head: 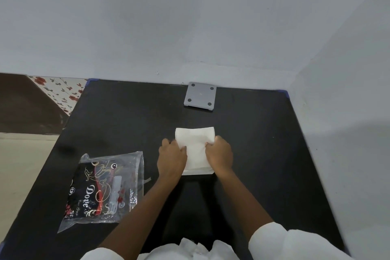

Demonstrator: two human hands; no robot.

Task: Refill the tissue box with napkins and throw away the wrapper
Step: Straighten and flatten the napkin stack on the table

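Counter: black, matte counter [242, 129] with blue corner guards at its two far corners, pushed into a corner of the room
Room: plain pale grey walls on the far and right sides; on the left, beige floor and a floral-patterned sheet beside a dark brown panel
Napkins: white stack of napkins [195, 148] lying flat at the middle of the counter
Left hand: left hand [172, 157] rests on the stack's left edge, fingers curled down onto the paper
Right hand: right hand [219, 155] grips the right edge, fingers [209, 144] bent and pinching the top layers
Wrapper: clear plastic wrapper [105, 188] with black and red print, lying flat at the near left, well apart from the napkins
Grey plate: square grey plate [200, 96] with four dark dots, at the far edge against the wall
Sleeves: white sleeves at the near edge
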